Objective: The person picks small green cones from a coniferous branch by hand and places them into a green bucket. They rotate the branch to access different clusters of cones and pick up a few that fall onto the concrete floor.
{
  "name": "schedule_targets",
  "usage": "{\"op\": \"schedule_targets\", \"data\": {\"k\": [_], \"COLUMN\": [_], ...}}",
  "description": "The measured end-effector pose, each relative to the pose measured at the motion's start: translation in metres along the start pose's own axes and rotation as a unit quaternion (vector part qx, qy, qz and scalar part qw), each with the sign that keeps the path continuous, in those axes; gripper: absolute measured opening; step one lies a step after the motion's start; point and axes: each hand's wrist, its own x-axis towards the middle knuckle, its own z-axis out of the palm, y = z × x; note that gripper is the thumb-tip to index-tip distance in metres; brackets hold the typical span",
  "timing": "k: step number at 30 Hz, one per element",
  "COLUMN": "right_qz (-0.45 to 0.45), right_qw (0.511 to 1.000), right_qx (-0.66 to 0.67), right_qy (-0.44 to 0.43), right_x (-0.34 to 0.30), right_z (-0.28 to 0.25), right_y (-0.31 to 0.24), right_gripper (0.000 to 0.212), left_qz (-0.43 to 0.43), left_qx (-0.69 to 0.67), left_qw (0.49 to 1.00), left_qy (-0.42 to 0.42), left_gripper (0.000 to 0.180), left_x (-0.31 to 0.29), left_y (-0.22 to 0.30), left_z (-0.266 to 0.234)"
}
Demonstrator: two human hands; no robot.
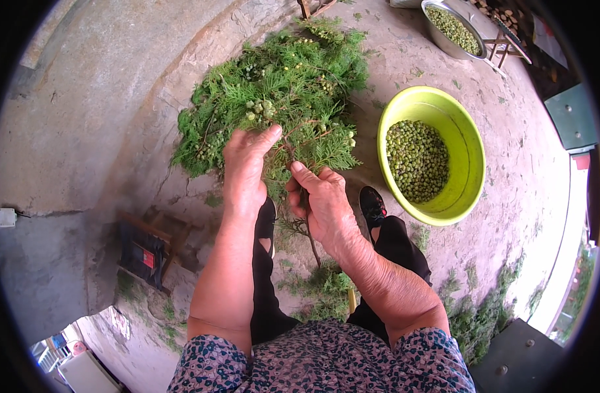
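Observation:
A leafy evergreen branch (pixel 289 152) with flat, scaly foliage lies between my hands, its bare stem running down past my right palm. My right hand (pixel 323 203) is closed around this stem, thumb on top. My left hand (pixel 243 170) is curled at the branch's left side, the thumb stretched along the twigs; most of its fingers are turned away and partly hidden. Just beyond the hands spreads a heap of cut evergreen branches (pixel 280 78). Pale green cones (pixel 261 109) sit in a cluster above my left thumb.
A yellow-green tub (pixel 469 187) with small green cones (pixel 416 160) stands to the right. At the far right, a metal basin (pixel 434 33) holds more. A low folding stool (pixel 146 252) is on the left. Loose sprigs (pixel 323 295) lie by my feet, and further greenery (pixel 487 321) lies lower right.

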Motion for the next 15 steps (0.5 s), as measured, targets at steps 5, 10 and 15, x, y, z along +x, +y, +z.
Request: {"op": "schedule_targets", "data": {"k": [5, 10, 15], "right_qz": [-0.006, -0.014, -0.041], "right_qw": [1.000, 1.000, 0.998], "right_qx": [-0.009, -0.006, 0.016], "right_qy": [0.010, 0.020, 0.040], "right_x": [0.000, 0.001, 0.002], "right_z": [0.001, -0.002, -0.002], "right_y": [0.001, 0.001, -0.003], "right_gripper": [0.020, 0.021, 0.021], "left_qz": [0.103, 0.139, 0.045], "left_qx": [0.048, -0.023, -0.194], "left_qw": [0.993, 0.988, 0.979], "left_qy": [0.002, 0.069, -0.040], "left_gripper": [0.020, 0.045, 0.078], "left_x": [-0.002, 0.002, 0.011], "left_y": [-0.001, 0.006, 0.009], "left_z": [-0.001, -0.003, -0.015]}}
